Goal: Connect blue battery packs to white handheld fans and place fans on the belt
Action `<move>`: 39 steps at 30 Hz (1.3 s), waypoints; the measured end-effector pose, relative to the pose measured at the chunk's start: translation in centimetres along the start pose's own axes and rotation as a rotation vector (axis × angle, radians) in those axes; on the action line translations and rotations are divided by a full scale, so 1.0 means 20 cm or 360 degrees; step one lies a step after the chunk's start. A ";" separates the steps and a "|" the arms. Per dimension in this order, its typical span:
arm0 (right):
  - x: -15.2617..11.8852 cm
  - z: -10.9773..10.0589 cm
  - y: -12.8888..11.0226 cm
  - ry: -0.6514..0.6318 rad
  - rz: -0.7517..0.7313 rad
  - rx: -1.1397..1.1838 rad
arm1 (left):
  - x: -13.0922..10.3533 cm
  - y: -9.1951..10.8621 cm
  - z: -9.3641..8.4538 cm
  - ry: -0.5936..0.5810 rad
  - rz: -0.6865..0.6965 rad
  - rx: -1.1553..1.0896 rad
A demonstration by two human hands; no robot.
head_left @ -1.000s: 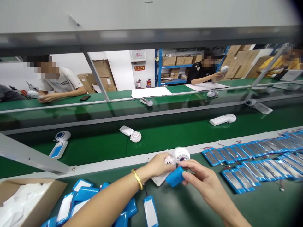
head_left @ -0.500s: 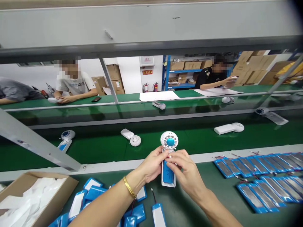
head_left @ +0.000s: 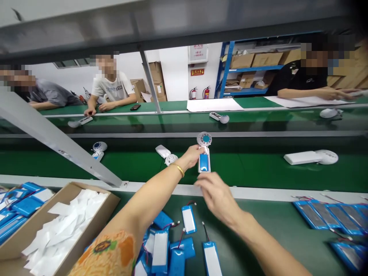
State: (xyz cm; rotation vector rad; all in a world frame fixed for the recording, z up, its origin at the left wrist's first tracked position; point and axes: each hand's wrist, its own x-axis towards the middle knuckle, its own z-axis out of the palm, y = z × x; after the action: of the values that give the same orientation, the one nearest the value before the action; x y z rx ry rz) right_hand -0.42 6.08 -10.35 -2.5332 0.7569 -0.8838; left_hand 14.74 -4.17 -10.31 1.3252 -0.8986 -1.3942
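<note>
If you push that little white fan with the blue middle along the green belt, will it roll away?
Probably not: the white hand fan with the blue centre has a flat handle, so it likely slides rather than rolls. It seems light, since the left hand holds it by the fingertips alone. Its hard plastic shell looks stiff, perhaps slippery.

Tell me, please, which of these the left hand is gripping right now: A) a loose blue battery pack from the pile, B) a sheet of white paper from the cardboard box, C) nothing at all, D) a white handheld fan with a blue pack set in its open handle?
D: the left hand grips the white handheld fan by its handle over the green conveyor belt, a blue pack showing in the handle, while the right hand is open beside it.
</note>
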 end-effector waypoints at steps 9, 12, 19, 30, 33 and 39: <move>-0.08 0.13 -0.04 -0.1057 -0.0365 0.0064 | 0.15 -0.03 -0.22 0.0338 0.0182 0.0922; -0.05 0.12 0.00 -0.1063 -0.0320 0.0008 | -0.05 0.04 -0.26 0.0279 0.0336 0.1114; -0.04 -0.02 0.02 -0.0851 0.0037 0.0159 | -0.78 0.06 -0.27 -0.0335 0.0553 0.1321; -0.06 -0.06 -0.12 -0.0450 0.0564 0.2149 | -1.03 0.02 -0.21 -0.0246 0.0626 0.0914; -0.06 -0.01 -0.13 -0.0474 0.0548 0.2283 | -1.05 0.04 -0.21 -0.0230 0.0650 0.0991; -0.03 0.07 -0.17 -0.0462 0.0574 0.2404 | -1.07 0.07 -0.25 -0.0209 0.0703 0.1138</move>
State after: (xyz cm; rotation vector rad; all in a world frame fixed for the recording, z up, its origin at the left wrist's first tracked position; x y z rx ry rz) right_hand 1.37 9.43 -10.03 -1.0818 0.2092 -0.5455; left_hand 18.40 16.54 -3.94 1.4212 -1.7665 -0.8386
